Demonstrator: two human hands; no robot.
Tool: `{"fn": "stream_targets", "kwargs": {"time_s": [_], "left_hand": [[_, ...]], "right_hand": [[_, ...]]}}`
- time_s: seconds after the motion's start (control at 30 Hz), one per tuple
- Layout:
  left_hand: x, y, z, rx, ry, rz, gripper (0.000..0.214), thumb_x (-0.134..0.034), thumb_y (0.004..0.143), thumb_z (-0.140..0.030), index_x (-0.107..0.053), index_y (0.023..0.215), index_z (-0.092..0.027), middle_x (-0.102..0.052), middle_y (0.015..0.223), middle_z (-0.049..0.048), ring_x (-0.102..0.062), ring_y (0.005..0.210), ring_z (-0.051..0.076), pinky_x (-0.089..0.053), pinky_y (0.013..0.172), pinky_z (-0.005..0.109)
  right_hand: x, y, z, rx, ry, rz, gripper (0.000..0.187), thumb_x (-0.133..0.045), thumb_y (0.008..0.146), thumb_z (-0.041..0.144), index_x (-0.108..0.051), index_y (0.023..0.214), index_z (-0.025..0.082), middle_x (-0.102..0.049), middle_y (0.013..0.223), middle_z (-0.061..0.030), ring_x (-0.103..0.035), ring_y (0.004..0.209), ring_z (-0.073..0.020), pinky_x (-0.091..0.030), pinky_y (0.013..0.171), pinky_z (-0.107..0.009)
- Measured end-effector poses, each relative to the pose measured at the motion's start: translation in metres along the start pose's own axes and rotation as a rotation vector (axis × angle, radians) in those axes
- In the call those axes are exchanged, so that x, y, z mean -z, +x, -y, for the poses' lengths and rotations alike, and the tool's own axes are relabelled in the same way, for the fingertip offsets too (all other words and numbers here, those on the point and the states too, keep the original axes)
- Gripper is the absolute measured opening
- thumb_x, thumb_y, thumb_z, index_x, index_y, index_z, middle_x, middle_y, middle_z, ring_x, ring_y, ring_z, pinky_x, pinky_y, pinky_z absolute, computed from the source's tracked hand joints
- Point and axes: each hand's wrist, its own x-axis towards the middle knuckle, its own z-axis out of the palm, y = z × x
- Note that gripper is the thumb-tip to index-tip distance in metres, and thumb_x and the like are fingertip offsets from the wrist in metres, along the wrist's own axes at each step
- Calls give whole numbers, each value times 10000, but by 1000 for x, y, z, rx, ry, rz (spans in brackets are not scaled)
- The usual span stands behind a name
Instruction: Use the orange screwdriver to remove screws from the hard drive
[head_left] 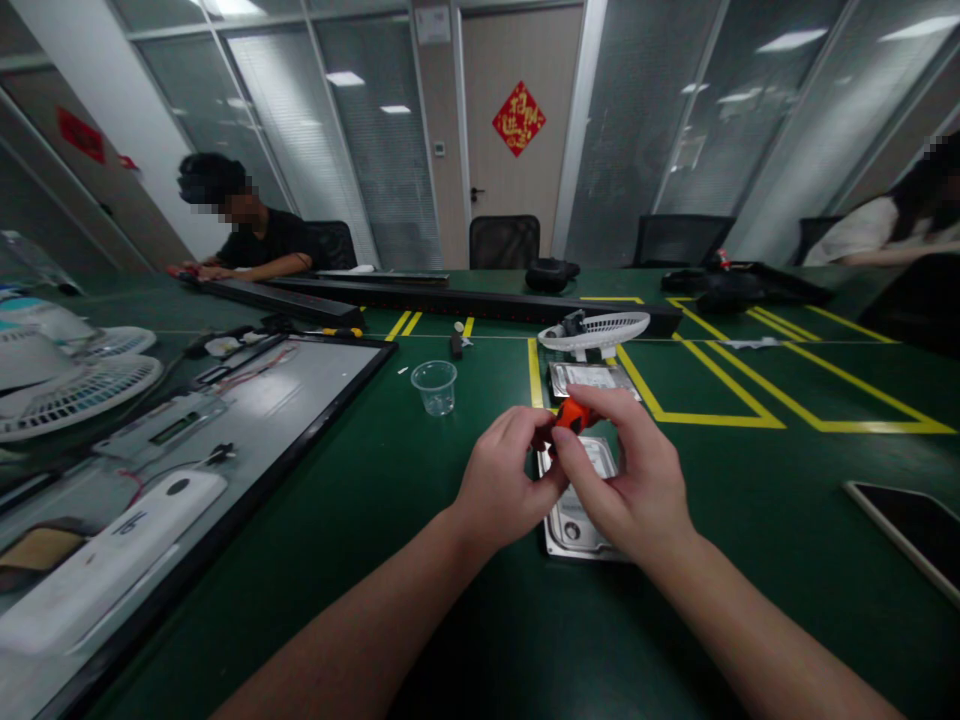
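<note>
Head view. A hard drive (pixel 571 528) lay flat on the green surface (pixel 420 520). Just above its far end, both hands met on a small orange tool (pixel 574 414).

- The left hand (pixel 504 480) pinched the tool's near side with thumb and fingertips.
- The right hand (pixel 626 480) was curled over the top of it and covered most of it, so I could not tell what kind of tool it was.

Risks, as judged:
- The grip was fingertips only. A slip would probably drop the tool straight onto the hard drive and mark its casing.
- Any small part coming loose could roll toward the second drive (pixel 592 378) just beyond, or under the fan grille (pixel 596 330) farther back.
- The plastic cup (pixel 435 386), left of and beyond the hard drive, looked light enough for an elbow to tip.
</note>
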Motion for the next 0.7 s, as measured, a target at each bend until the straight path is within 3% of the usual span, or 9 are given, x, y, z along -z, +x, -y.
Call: {"fn": "stream_targets", "kwargs": {"time_s": [0.27, 0.5, 0.7], "left_hand": [[0, 1, -1, -5, -3, 21, 123, -650, 954, -186, -601, 1067, -200, -666, 914, 32, -625, 819, 177, -509, 729, 310], [0, -1, 0, 14, -8, -4, 253, -709, 900, -169, -609, 1130, -199, -688, 975, 38, -637, 841, 175, -522, 748, 305], [1, 1, -1, -5, 0, 37, 135, -644, 956, -186, -609, 1086, -200, -668, 936, 39, -619, 828, 182, -507, 733, 315]], "right_hand": [[1, -2, 2, -11, 38, 61, 487, -592, 1011, 141, -561, 1489, 229, -715, 1270, -95, -692, 1167, -236, -582, 997, -402], [0, 0, 1, -8, 2, 9, 425, -674, 972, 150, -608, 1386, 224, -703, 1166, -81, -684, 1050, -225, -587, 944, -410], [1, 0, 2, 0, 25, 34, 475, -650, 987, 151, -580, 1452, 221, -704, 1205, -87, -684, 1087, -224, -587, 965, -407]]}}
